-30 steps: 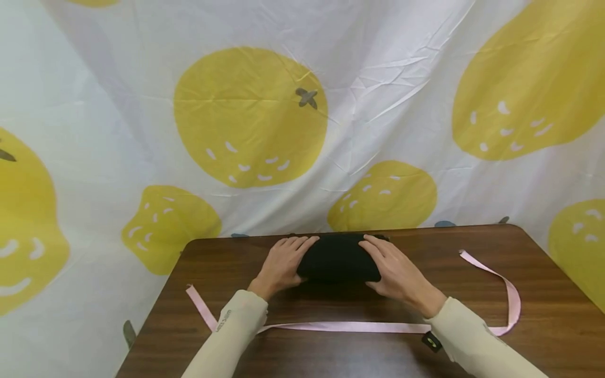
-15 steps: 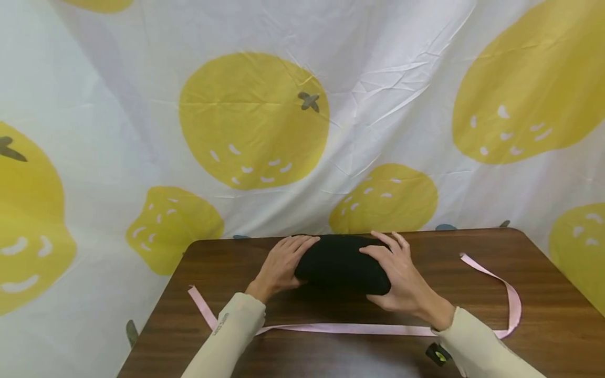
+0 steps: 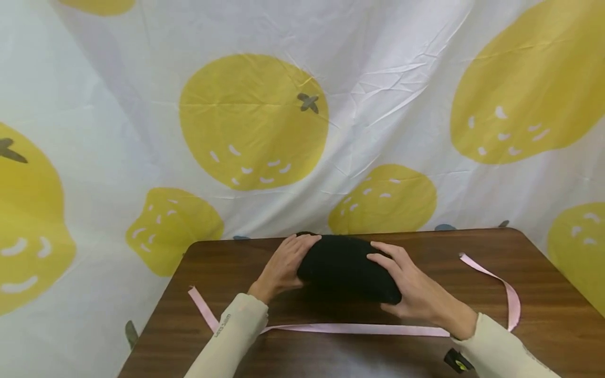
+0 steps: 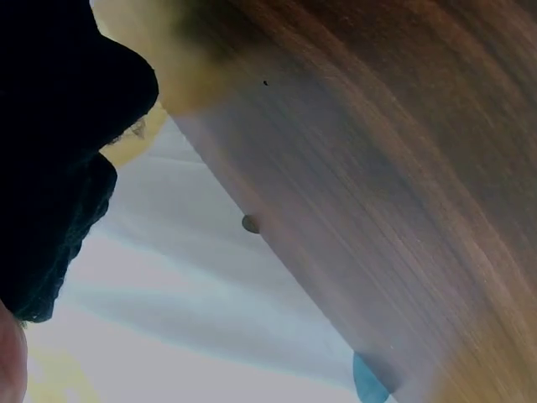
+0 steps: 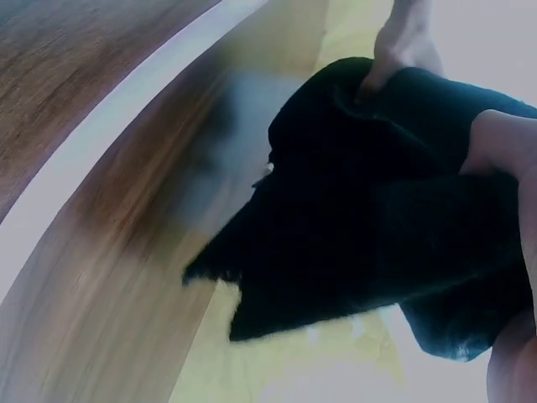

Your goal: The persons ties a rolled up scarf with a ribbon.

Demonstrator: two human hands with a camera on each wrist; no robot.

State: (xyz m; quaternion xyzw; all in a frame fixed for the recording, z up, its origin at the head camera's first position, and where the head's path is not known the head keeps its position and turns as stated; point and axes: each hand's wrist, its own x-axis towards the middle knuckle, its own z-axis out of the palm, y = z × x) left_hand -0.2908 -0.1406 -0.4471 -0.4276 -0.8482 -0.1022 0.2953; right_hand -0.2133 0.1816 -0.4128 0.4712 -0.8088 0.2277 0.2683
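Between my two hands is a folded black cloth (image 3: 350, 270), a soft, rounded bundle over the far half of the table. My left hand (image 3: 283, 265) grips its left end, fingers over the top and thumb low at the near side. At the other end my right hand (image 3: 418, 289) holds it, fingertips spread on top and thumb beneath. The right end lies nearer me than the left. In the right wrist view the cloth (image 5: 361, 218) shows stacked layers with fuzzy edges. Dark folds of the cloth (image 4: 59, 143) fill the left side of the left wrist view.
A long pink ribbon (image 3: 359, 329) lies across the brown wooden table (image 3: 227, 273) in front of the hands, curving away at the right. Behind the table hangs a white curtain (image 3: 350, 121) with yellow fruit prints. A small black tag (image 3: 457, 361) hangs by the right sleeve.
My right hand has moved right and toward me with its end of the cloth, so the bundle now slants and looks wider. Its fingers lifted and resettled on top. The left hand stayed nearly still.
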